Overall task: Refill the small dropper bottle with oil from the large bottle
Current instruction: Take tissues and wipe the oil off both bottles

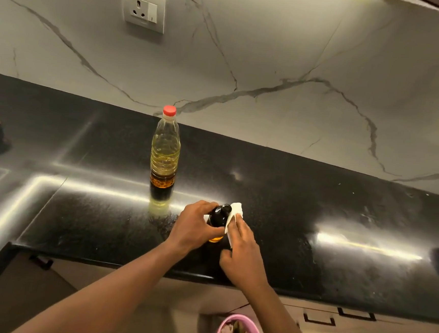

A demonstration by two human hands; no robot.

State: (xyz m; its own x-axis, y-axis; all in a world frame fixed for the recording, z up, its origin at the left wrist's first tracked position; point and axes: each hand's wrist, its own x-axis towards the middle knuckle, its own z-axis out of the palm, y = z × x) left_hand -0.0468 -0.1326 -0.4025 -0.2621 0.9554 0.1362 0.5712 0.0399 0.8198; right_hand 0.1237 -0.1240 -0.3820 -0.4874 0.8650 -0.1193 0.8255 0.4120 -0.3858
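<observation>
The small dropper bottle [218, 216] stands near the front edge of the desk [340, 230]. The left hand [194, 226] is wrapped round its left side, I'd say to steady it against tipping. The right hand [243, 250] holds a white tissue [234, 215] and presses it to the bottle's right side and neck, which looks like wiping off oil so the glass won't be slippery. Its dark top looks to be on, and amber oil shows at the base. The large bottle [165, 151] stands upright farther back and a little left, well apart, with its red cap [169, 110] on, so it's safe from a knock. A pink bin [221, 326] sits on the floor below, handy for the tissue.
</observation>
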